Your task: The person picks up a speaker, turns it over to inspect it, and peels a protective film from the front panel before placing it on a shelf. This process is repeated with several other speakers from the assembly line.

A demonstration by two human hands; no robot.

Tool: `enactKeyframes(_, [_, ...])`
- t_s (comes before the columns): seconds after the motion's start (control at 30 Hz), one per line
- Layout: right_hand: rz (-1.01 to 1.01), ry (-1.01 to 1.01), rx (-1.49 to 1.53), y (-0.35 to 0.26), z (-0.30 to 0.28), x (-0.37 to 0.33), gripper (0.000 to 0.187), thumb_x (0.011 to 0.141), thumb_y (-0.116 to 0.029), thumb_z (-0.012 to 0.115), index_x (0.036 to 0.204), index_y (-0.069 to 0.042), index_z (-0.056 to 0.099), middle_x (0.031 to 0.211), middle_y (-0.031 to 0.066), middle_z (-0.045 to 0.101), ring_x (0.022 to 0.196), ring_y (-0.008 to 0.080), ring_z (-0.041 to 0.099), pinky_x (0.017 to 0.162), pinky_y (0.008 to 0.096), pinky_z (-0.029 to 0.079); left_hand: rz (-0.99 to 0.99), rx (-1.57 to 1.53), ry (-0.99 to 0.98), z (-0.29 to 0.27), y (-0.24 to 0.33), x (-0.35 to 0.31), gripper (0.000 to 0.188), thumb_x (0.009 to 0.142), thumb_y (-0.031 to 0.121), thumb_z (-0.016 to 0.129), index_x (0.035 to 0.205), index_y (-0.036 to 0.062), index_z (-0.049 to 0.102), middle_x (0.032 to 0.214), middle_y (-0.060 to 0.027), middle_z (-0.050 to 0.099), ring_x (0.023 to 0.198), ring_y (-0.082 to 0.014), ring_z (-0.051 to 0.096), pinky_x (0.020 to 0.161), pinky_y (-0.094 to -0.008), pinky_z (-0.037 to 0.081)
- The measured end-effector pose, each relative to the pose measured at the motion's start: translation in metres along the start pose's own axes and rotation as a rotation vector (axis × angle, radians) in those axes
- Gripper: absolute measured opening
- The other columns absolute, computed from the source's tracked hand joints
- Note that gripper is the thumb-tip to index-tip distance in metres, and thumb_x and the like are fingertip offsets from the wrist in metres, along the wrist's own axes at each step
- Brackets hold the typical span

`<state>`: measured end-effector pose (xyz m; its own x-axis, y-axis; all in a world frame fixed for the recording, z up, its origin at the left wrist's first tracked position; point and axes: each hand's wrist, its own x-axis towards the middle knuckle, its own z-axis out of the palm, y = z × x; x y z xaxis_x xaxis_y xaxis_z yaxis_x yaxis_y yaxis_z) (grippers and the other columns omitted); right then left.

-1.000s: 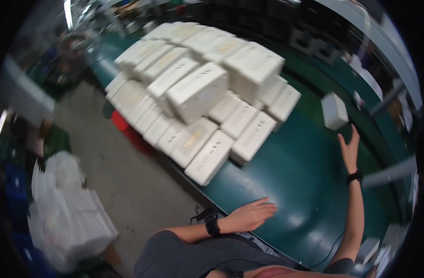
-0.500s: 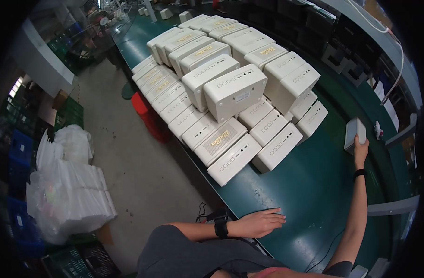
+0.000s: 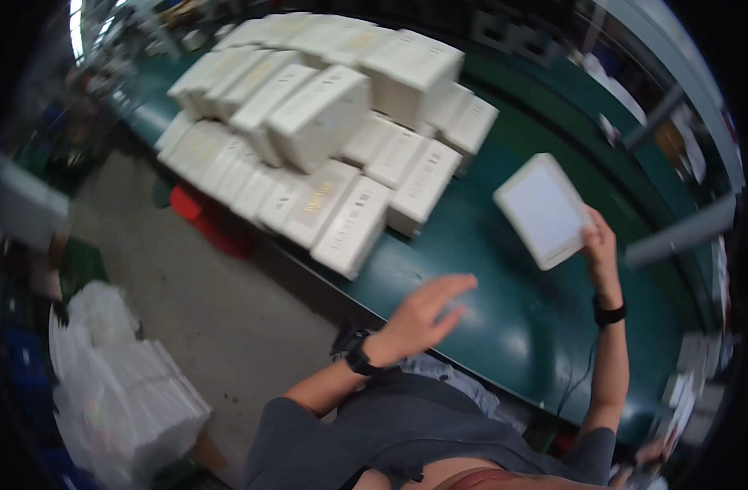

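A flat cream box-shaped device [image 3: 543,208] with a pale, smooth face is in my right hand [image 3: 600,249], tilted above the green table. My fingers grip its lower right edge, the thumb lying on the face. Over the table's front edge hovers my left hand [image 3: 423,318], empty, with thumb and fingers apart. Left of the held device, many similar cream boxes [image 3: 353,224] stand packed in rows, some stacked on others. Small buttons and ports show on several of them, and gold lettering on some.
The green tabletop [image 3: 464,286] stretches between the stack and my body. A dark cable [image 3: 585,367] runs over it at the near right. Grey metal bars [image 3: 676,233] border the right side. Left on the floor are a red object [image 3: 210,220] and bagged white sheets [image 3: 137,384].
My right hand has lifted the cream device off the right side and brought it nearer, turning its pale face into view. My left hand has risen from the table. The view has shifted.
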<state>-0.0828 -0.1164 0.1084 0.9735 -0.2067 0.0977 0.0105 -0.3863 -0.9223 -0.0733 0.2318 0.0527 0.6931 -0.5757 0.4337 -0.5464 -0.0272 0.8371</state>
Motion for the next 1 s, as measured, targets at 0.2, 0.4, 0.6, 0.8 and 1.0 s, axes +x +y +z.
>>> enactKeyframes(0.2, [-0.294,-0.195,-0.379,-0.052,0.046,-0.091,0.071,0.065,-0.036,0.074,0.12,0.002,0.051,0.108,0.0138,0.061,0.098,0.0243,0.062,0.084,0.0335,0.048,0.19,0.044,0.132,-0.018,0.028,0.026,0.065,0.075,0.021,0.075,0.129,0.0027,0.044,0.136,-0.0172,0.044,0.124,-0.0338,0.043,0.104,-0.0411,0.033])
enactKeyframes(0.4, [-0.227,-0.344,-0.362,-0.05,0.066,-0.117,0.069,0.061,-0.019,0.072,0.123,-0.001,0.049,0.111,0.0178,0.059,0.101,0.0296,0.061,0.087,0.0344,0.048,0.334,0.246,-0.181,-0.004,0.043,0.048,0.077,0.07,0.03,0.078,0.133,0.0043,0.042,0.133,-0.0152,0.047,0.118,-0.0333,0.047,0.101,-0.0413,0.035])
enactKeyframes(0.6, [-0.283,-0.215,-0.273,-0.027,0.073,-0.128,0.065,0.07,-0.022,0.071,0.126,0.0,0.047,0.124,0.0145,0.055,0.104,0.0252,0.061,0.086,0.034,0.049,0.33,0.33,-0.423,0.017,0.032,0.053,0.069,0.072,0.033,0.074,0.131,0.0081,0.047,0.119,-0.0103,0.057,0.107,-0.0263,0.054,0.092,-0.0375,0.039])
enactKeyframes(0.8, [-0.062,0.107,0.11,0.027,0.046,-0.136,0.047,0.088,-0.024,0.061,0.127,-0.001,0.047,0.128,0.0123,0.052,0.1,0.0198,0.061,0.082,0.0286,0.049,0.422,0.426,-0.361,0.013,0.024,0.049,0.054,0.075,0.036,0.07,0.123,0.0133,0.056,0.113,-0.0058,0.061,0.101,-0.0227,0.056,0.089,-0.0359,0.039])
enactKeyframes(1.0, [0.149,0.445,0.075,0.098,0.021,-0.134,0.028,0.094,-0.02,0.054,0.115,-0.001,0.058,0.105,0.0068,0.064,0.084,0.0101,0.061,0.069,0.0206,0.048,0.494,0.344,-0.245,0.022,0.014,0.043,0.041,0.078,0.039,0.066,0.111,0.016,0.063,0.111,-0.0037,0.061,0.099,-0.0218,0.057,0.089,-0.0361,0.039])
